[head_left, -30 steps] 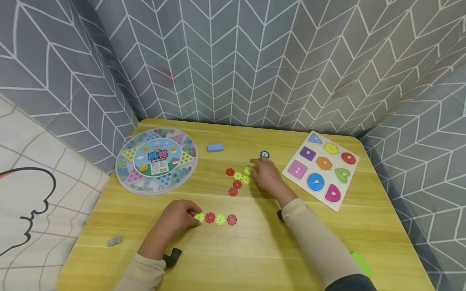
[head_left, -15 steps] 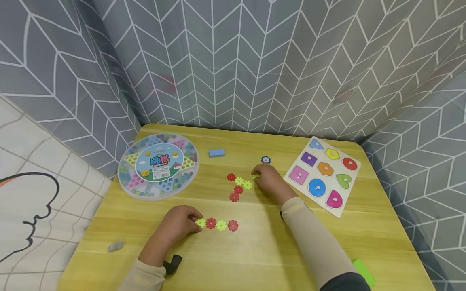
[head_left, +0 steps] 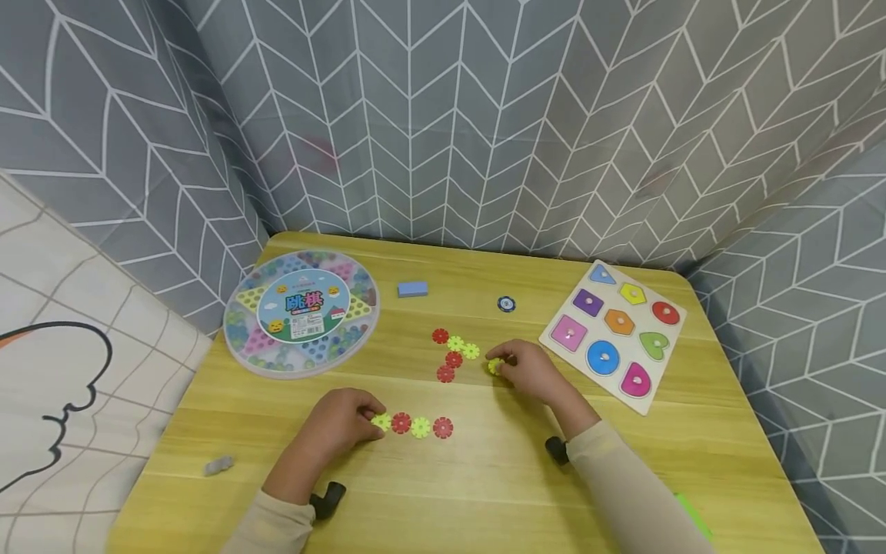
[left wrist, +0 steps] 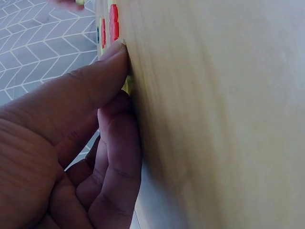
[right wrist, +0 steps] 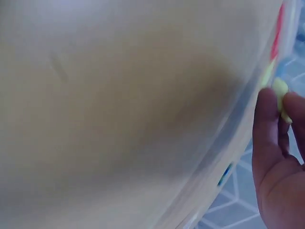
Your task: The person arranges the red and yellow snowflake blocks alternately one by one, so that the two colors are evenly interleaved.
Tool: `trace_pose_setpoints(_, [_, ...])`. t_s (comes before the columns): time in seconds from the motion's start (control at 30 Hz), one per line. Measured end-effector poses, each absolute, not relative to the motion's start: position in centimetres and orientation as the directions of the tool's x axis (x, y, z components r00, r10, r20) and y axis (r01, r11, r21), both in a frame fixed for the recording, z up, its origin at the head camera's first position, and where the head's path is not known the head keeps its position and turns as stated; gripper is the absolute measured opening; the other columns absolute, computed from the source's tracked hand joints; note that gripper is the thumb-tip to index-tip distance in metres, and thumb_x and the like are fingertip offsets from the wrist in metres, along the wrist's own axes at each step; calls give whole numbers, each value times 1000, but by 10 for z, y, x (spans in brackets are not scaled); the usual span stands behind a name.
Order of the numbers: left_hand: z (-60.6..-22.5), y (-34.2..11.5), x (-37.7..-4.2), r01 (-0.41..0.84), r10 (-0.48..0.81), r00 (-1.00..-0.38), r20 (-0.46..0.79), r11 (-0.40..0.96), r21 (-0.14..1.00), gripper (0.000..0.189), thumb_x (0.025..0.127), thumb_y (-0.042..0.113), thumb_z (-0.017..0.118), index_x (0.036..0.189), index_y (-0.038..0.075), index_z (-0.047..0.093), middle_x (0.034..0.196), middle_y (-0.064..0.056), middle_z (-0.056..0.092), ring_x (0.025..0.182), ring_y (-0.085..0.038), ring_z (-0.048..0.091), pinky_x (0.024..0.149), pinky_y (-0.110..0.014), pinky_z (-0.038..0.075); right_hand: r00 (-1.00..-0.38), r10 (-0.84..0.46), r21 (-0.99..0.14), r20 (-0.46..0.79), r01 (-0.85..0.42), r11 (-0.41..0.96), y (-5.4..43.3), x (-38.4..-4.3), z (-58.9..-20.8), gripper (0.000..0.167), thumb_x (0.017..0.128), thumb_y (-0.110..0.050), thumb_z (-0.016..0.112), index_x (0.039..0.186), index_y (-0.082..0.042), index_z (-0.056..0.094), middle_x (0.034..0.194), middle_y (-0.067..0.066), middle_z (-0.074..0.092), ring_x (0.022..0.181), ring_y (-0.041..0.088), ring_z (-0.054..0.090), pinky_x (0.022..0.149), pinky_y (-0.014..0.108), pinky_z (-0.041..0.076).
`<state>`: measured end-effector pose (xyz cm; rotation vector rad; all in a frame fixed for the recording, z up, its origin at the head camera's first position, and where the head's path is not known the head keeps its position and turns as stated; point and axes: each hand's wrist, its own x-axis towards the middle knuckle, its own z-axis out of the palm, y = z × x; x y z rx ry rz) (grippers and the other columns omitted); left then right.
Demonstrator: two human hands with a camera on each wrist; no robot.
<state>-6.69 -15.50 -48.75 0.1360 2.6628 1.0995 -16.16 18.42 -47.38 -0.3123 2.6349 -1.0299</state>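
Note:
In the head view my left hand [head_left: 338, 419] pinches a yellow-green notched plastic disc [head_left: 381, 422] at the left end of a row. A red disc [head_left: 401, 422], a yellow-green disc [head_left: 420, 428] and another red disc [head_left: 443, 428] continue that row to the right. My right hand [head_left: 529, 371] holds a second yellow-green notched disc [head_left: 494, 366] between thumb and fingertips. The right wrist view shows this disc [right wrist: 281, 91] raised off the wood. Left of the right hand lies a loose group of red discs [head_left: 446, 374] and yellow-green discs [head_left: 471, 351].
A round Chinese checkers box [head_left: 301, 315] lies at the back left, a shape puzzle board [head_left: 616, 331] at the right. A blue block [head_left: 412, 289] and a blue-and-white round piece [head_left: 507, 304] sit farther back. A small grey piece [head_left: 218, 465] lies at the left.
My right hand has picked up a yellow-green disc from the group and carried it right and nearer to me. My left hand keeps its place at the row.

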Motion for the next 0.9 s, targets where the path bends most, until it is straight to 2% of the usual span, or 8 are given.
trace_pose_setpoints(0.27, [-487, -154, -68, -17, 182, -961, -209, 713, 701, 23, 77, 10, 92, 95, 14, 80, 82, 5, 63, 77, -12, 55, 73, -35, 50, -884, -382, -819, -269, 2, 573, 176, -106, -479, 16, 87, 3, 77, 100, -5, 70, 87, 4, 61, 78, 17, 56, 66, 29, 50])
trace_pose_setpoints(0.43, [-485, -154, -67, -25, 179, -959, -218, 715, 699, 23, 76, 10, 92, 96, 14, 80, 82, 5, 63, 77, -12, 56, 74, -35, 50, -883, -379, -855, -276, 45, 517, 168, -88, -485, 12, 87, 4, 77, 95, -2, 72, 82, 3, 61, 73, 16, 59, 64, 27, 55])
trace_pose_setpoints(0.9, [-485, -153, -67, -30, 178, -958, -225, 719, 695, 23, 76, 9, 92, 95, 13, 80, 81, 5, 63, 77, -13, 55, 74, -35, 50, -876, -460, -686, -147, -244, 685, 148, -83, -483, 11, 86, -7, 84, 90, -11, 74, 78, -7, 56, 75, 11, 51, 69, 29, 45])
